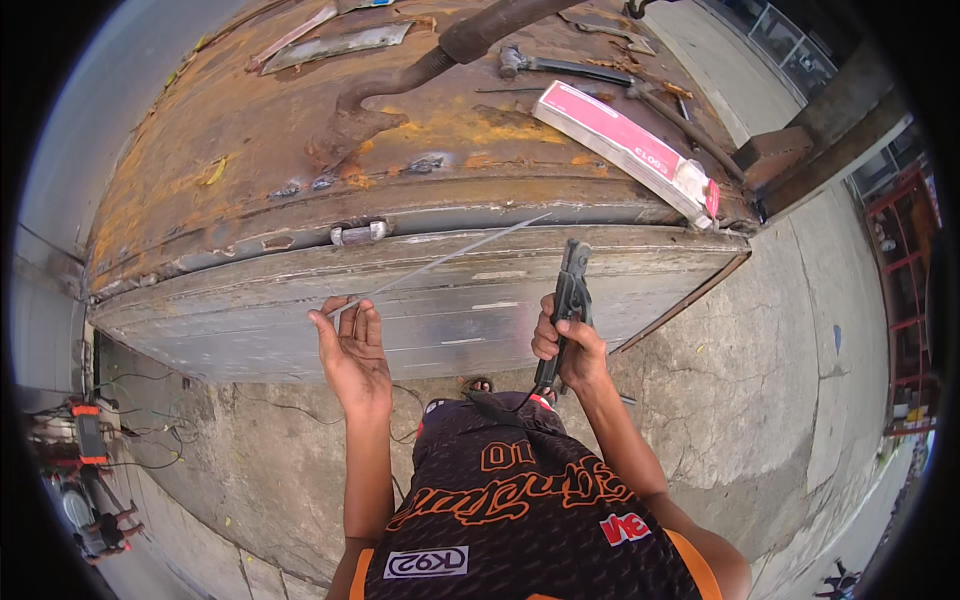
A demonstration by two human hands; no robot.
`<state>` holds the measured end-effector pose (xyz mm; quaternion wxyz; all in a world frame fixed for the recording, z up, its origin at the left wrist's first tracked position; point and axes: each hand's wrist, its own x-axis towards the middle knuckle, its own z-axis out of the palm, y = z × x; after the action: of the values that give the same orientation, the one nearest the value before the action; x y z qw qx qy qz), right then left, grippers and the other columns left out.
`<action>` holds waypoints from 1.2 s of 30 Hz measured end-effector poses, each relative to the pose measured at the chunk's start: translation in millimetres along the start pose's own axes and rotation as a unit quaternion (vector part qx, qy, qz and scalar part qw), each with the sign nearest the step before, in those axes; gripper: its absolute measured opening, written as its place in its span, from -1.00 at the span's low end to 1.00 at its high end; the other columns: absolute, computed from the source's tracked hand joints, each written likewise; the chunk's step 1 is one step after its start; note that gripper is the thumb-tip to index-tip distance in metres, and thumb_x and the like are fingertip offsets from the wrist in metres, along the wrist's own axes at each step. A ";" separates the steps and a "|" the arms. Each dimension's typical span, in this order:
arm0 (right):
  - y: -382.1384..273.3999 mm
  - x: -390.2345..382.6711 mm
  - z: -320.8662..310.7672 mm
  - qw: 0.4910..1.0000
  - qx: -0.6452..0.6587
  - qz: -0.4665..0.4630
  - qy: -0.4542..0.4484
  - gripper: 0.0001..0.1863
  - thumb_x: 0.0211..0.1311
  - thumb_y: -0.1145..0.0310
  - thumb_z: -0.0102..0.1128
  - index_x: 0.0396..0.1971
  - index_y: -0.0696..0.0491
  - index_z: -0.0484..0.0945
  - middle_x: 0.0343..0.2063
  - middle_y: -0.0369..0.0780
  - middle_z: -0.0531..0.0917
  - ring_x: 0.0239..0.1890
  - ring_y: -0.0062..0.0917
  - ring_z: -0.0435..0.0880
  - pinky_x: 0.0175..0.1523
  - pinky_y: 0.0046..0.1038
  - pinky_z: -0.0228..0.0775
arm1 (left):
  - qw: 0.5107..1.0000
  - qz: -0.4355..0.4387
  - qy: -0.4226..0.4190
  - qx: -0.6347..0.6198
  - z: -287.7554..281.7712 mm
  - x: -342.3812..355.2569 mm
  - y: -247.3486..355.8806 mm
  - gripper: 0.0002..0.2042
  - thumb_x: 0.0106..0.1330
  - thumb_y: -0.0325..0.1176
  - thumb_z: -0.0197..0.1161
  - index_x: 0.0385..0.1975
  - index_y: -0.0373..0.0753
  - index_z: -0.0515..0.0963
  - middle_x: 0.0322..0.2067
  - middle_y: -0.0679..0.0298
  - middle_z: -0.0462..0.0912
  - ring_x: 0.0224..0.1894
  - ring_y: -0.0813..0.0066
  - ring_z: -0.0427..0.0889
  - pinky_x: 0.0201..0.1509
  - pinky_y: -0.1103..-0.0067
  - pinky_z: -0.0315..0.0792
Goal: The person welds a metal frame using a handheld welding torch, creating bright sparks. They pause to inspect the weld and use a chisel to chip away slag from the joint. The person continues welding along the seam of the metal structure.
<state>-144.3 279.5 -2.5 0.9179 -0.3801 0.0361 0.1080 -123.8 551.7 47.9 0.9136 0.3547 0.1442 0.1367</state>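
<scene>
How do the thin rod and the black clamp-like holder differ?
The rod is slender and grey; the holder is thicker and black. The rod slants up to the right from the left hand; the holder, gripped by the right hand, points more steeply upward in the picture. Both are longer than wide.

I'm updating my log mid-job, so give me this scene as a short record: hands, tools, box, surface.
left hand: palm up, holding a thin grey rod
right hand: gripping a black clamp-type holder
rod and holder: apart
box: pink and white, lying slantwise on the surface's right side
hammer: lying farther back than the box
surface: rust-stained metal
rod's far end: contact with metal cannot be told
</scene>
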 end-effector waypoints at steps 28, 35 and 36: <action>-20.4 -38.4 -13.9 0.992 -0.078 -0.021 0.098 -0.66 0.01 0.42 0.37 -0.25 0.18 0.43 -0.57 -0.29 0.44 -0.61 -0.66 0.37 -0.49 -0.53 0.20 | 0.979 -0.041 -0.130 0.151 19.7 37.3 -47.5 -0.53 0.50 0.09 0.03 -0.15 -0.31 0.45 -0.25 0.18 0.55 -0.20 0.36 0.66 -0.06 0.50 0.60; -19.8 -34.4 -7.9 0.988 -0.137 0.002 0.070 -0.68 -0.03 0.45 0.36 -0.29 0.20 0.45 -0.56 -0.29 0.45 -0.60 -0.64 0.38 -0.49 -0.51 0.19 | 0.982 -0.028 -0.109 0.149 9.8 43.6 -36.2 -0.53 0.51 0.08 0.03 -0.16 -0.31 0.46 -0.25 0.18 0.56 -0.22 0.37 0.64 -0.06 0.49 0.58; -19.6 -33.9 -7.0 0.986 -0.148 0.002 0.071 -0.68 -0.03 0.45 0.36 -0.29 0.20 0.45 -0.56 -0.29 0.45 -0.60 -0.64 0.38 -0.49 -0.51 0.19 | 0.982 -0.026 -0.113 0.150 8.7 45.0 -35.2 -0.53 0.50 0.08 0.03 -0.16 -0.31 0.46 -0.26 0.18 0.56 -0.22 0.38 0.64 -0.07 0.50 0.58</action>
<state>-172.8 255.3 11.1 0.8466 -0.5181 0.0859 0.0867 -74.0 537.3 22.4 0.8634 0.4975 0.0675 0.0489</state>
